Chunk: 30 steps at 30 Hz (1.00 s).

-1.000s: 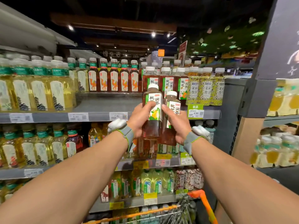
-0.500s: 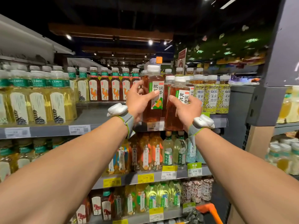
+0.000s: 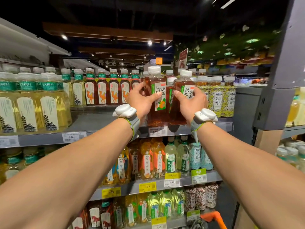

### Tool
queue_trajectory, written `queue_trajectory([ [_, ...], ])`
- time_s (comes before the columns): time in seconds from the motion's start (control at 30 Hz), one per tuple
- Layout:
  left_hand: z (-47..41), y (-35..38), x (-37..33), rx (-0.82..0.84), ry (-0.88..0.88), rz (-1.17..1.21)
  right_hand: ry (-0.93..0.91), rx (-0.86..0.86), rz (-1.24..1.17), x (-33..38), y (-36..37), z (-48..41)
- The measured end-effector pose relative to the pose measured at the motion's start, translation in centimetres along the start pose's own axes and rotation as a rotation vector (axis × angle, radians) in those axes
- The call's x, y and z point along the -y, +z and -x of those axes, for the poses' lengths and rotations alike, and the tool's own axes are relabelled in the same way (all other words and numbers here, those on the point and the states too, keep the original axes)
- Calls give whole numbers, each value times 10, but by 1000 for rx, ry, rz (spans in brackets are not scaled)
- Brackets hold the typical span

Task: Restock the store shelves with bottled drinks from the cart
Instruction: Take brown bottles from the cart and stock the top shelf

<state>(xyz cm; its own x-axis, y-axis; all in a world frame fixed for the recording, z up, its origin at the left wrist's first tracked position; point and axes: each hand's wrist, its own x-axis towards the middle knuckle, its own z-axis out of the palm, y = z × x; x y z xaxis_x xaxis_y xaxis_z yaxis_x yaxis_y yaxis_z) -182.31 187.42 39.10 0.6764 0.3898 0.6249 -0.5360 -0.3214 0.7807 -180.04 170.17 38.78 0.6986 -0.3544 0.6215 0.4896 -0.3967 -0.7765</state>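
Two brown tea bottles with white caps and white-green labels stand side by side at the front edge of the top shelf (image 3: 102,123). My left hand (image 3: 142,101) grips the left bottle (image 3: 156,91) around its middle. My right hand (image 3: 191,103) grips the right bottle (image 3: 181,86), which leans slightly left. Both bottle bases sit at the shelf lip above a price tag. More bottles of the same tea stand just behind them. Only an orange corner of the cart (image 3: 212,215) shows at the bottom.
Pale yellow tea bottles (image 3: 29,103) fill the shelf's left part, red-brown camel-label bottles (image 3: 102,90) stand further back, and floral-label bottles (image 3: 219,96) stand at the right. A bare stretch of shelf lies left of my hands. Lower shelves hold several drinks. A grey upright (image 3: 270,103) bounds the right.
Both hands lifted the two bottles from chest height up to the top shelf and set their bases at its front edge. The view tilted upward.
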Motion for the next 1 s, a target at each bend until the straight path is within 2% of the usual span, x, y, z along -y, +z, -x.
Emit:
queue_trajectory([
  [0.6, -11, 19, 20, -67, 97, -224, -54, -48, -32, -7, 27, -2],
  [0.87, -8, 21, 33, -26, 16, -256, -12, 23, 89, -18, 32, -2],
  [1.0, -10, 22, 32, -40, -6, -309, -22, -5, 92, -17, 35, -3],
])
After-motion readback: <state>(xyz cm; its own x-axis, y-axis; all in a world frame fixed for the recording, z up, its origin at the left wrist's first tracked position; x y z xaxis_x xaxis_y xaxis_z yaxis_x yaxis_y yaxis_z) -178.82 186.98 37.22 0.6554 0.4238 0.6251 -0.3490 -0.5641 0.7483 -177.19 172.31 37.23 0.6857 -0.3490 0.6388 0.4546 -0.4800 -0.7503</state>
